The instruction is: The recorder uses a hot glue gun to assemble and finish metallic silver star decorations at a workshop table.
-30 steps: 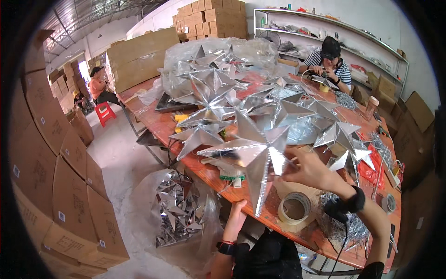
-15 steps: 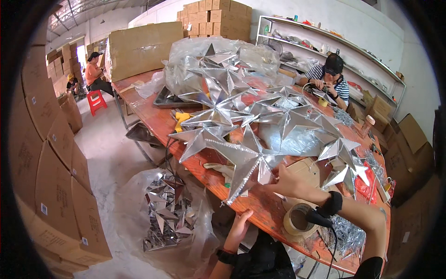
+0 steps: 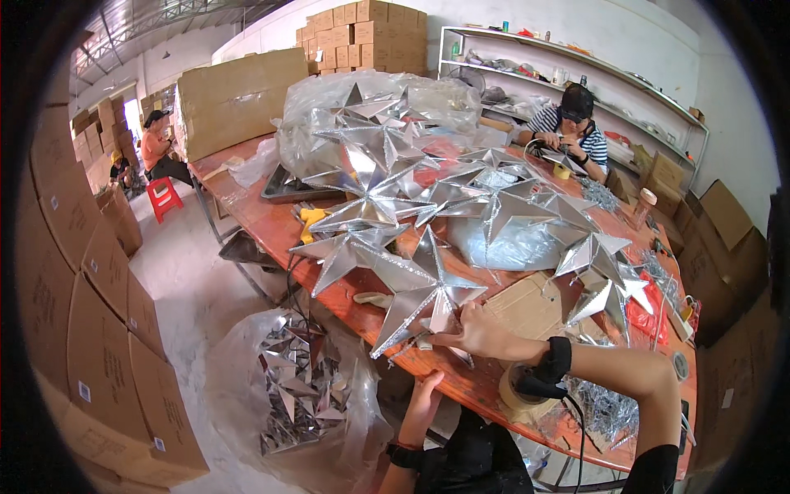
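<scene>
A silver star decoration point(image 3: 428, 288) with folded metallic faces and glittery edging lies at the near edge of the table. My right hand point(image 3: 481, 333) reaches across from the right and is closed on its lower part, with the fingertips by a small pale piece. A black band circles my right wrist. At the front edge of the red-brown table point(image 3: 527, 329) my left hand point(image 3: 423, 397) is closed against the wood, most of its fingers hidden below. More silver stars point(image 3: 374, 202) lie joined and overlapping across the tabletop.
A tape roll point(image 3: 522, 387) and a heap of silver tinsel point(image 3: 605, 407) lie near my right forearm. On the floor, a plastic bag point(image 3: 226, 387) holds several small stars. Cartons point(image 3: 107, 362) line the left. A co-worker point(image 3: 568, 136) handles something at the far right.
My right hand has shifted left and lower, from the star's right side to its lower part. The view has swung slightly to the right. My left hand stays at the table edge.
</scene>
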`<state>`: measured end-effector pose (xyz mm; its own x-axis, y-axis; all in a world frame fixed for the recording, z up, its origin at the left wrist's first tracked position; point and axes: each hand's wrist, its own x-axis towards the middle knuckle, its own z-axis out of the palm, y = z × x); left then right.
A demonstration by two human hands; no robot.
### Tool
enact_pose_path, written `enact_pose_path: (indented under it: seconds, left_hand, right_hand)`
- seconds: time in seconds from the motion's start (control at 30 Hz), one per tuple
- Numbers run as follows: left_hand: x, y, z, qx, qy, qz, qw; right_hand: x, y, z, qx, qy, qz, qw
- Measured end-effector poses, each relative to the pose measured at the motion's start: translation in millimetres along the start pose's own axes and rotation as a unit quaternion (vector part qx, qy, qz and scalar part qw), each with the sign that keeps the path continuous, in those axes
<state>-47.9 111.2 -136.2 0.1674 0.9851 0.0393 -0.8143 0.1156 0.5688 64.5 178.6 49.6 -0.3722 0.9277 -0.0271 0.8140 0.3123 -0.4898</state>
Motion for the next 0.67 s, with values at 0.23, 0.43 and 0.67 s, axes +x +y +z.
enact_pose_path:
  seconds: [0.23,0.43,0.67]
  left_hand:
    - [-2.7,8.2,11.7,0.012,-0.009,-0.011,1.000]
    - [-5.0,13.6,2.7,-0.013,-0.014,-0.013,1.000]
    - [-6.5,14.0,22.3,0.042,-0.005,-0.007,0.999]
  right_hand:
    - [0.3,15.9,4.2,0.001,0.005,-0.039,0.999]
    - [1.5,14.6,2.7,0.039,-0.017,-0.056,0.998]
    - [-12.8,6.6,-61.7,-0.125,0.054,0.008,0.991]
